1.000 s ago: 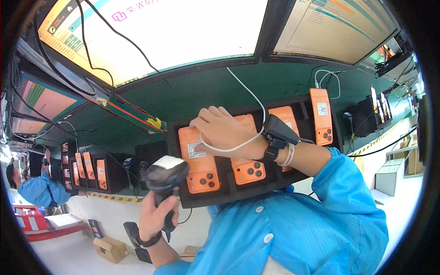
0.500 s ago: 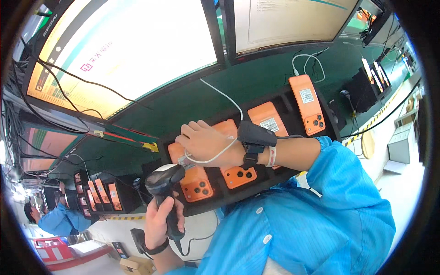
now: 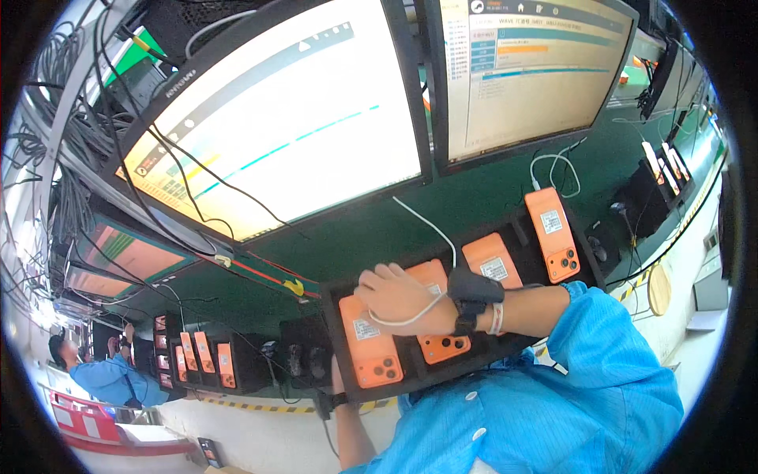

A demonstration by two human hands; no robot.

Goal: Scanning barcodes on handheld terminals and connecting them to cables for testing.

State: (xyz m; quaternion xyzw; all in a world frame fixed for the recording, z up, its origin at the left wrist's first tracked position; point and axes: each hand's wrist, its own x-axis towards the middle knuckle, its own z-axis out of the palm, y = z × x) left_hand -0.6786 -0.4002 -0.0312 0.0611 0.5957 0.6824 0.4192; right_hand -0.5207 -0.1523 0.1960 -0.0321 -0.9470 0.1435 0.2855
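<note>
My right hand (image 3: 399, 299) reaches in from the right over a black tray (image 3: 387, 389) of orange phones. Its fingers look curled, with a white cable (image 3: 430, 223) looping across the back of the hand and under it; the cable's end is hidden. Beneath the hand lie a left phone (image 3: 375, 363) and a second phone (image 3: 444, 347), both camera side up. A third phone (image 3: 493, 261) is partly covered by the forearm. My left hand (image 3: 338, 378) is mostly hidden beside the tray's left end, its fingers out of sight, near dark objects (image 3: 308, 362).
A phone (image 3: 551, 233) with a white cable lies at the tray's right. Two monitors (image 3: 308, 118) (image 3: 537, 79) stand behind. Black cables hang at the left. Farther left, a co-worker in blue (image 3: 114, 379) is near another tray of phones (image 3: 204, 355).
The view has shifted, so the tray sits farther right and lower. My left hand, earlier gripping a barcode scanner in plain sight, has moved beside the tray. My right hand stays over the phones.
</note>
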